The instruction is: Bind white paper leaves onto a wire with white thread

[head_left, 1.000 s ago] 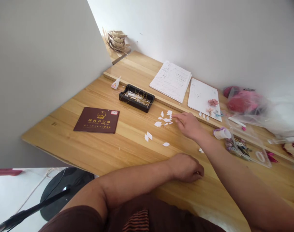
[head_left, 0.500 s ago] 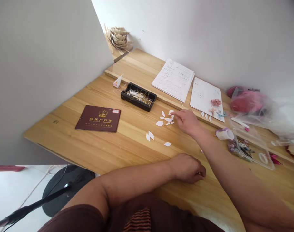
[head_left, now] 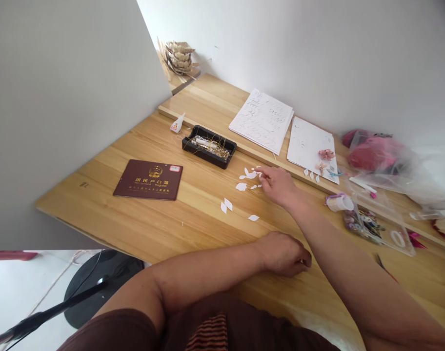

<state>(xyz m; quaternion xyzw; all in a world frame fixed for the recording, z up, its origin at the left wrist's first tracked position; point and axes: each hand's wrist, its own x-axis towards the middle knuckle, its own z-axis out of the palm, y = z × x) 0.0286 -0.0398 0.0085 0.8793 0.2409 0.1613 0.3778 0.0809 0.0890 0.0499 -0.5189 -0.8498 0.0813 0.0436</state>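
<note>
My right hand reaches over a small group of white leaf-shaped pieces. Its index finger stretches out onto the pieces, the other fingers bend beneath, and no firm grip shows. Part of the group is hidden behind the fingers. Nearer to me lie a pair of white leaf shapes and a single white leaf shape. My left hand rests on the table close to my body, fingers curled in; whatever they may hold is hidden.
A black tray of gold wire and beads stands behind a maroon booklet, near a small glue bottle. White sheets lie on the rear ledge. To the right are a white cup, a clear box and a dark tool.
My right hand has shifted slightly left and its fingers have bent more. Some white leaf pieces beneath it have moved left and bunched together. My left hand has stayed in place.
</note>
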